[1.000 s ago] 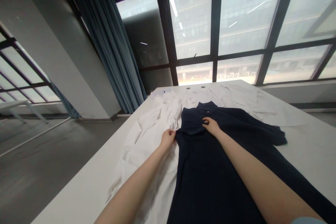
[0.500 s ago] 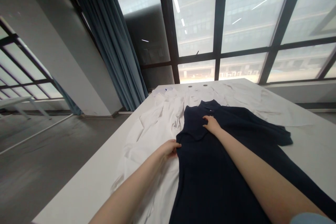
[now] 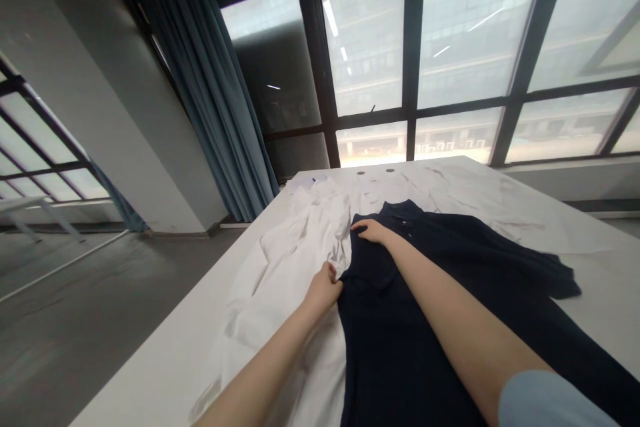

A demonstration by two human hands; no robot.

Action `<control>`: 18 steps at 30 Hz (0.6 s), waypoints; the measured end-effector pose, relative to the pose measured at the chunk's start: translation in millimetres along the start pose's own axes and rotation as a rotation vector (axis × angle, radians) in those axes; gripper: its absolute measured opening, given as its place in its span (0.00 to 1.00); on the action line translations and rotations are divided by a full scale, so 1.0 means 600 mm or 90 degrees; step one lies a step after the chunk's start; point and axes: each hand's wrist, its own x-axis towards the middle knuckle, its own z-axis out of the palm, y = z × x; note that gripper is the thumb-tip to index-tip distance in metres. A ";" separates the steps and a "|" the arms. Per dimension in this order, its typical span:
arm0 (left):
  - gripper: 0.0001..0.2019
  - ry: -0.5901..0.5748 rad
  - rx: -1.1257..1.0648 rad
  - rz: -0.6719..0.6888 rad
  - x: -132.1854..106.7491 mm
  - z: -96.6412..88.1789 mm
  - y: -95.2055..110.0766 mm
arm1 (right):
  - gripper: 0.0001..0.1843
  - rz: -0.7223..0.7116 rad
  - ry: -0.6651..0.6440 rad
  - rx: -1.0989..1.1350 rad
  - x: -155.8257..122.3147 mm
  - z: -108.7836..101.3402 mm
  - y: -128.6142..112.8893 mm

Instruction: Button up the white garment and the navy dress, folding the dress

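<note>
Two bare hands worked at one dark garment (image 3: 400,320), spread on one white table (image 3: 150,360) toward five o'clock from the middle of the view. The left hand (image 3: 325,285), at six o'clock, had its fingers closed, pinching the garment's near-side edge. The right hand (image 3: 374,231), between one and two o'clock from the left, lay with fingers loosely curved over the shoulder; whether it gripped the fabric could not be told. White cloth (image 3: 285,250) lay beside it toward seven o'clock, its pieces hard to count. Two round discs (image 3: 361,173) showed on the tabletop near two o'clock.
</note>
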 end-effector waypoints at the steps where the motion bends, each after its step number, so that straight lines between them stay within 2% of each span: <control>1: 0.13 0.008 0.017 0.056 0.000 0.001 0.001 | 0.17 0.006 -0.012 0.014 0.009 0.002 0.005; 3: 0.15 0.014 0.025 0.154 0.004 0.001 0.005 | 0.15 0.017 -0.020 0.037 0.026 0.005 0.015; 5: 0.11 0.027 0.011 0.197 0.014 -0.001 0.007 | 0.15 0.021 -0.013 0.053 0.041 0.008 0.024; 9: 0.10 0.078 -0.020 0.178 0.036 -0.006 -0.003 | 0.21 -0.001 0.020 0.069 0.056 0.013 0.033; 12: 0.11 0.088 0.053 0.165 0.028 -0.007 -0.003 | 0.25 -0.011 0.044 0.058 0.048 0.016 0.028; 15: 0.19 0.130 0.190 0.265 -0.002 -0.006 0.012 | 0.24 -0.015 0.146 0.011 0.025 0.019 0.012; 17: 0.23 0.072 0.284 0.361 -0.024 -0.005 0.022 | 0.21 -0.081 0.175 -0.058 0.003 0.021 0.002; 18: 0.24 0.012 0.326 0.388 -0.034 -0.004 0.025 | 0.19 -0.131 0.149 -0.102 -0.011 0.023 -0.003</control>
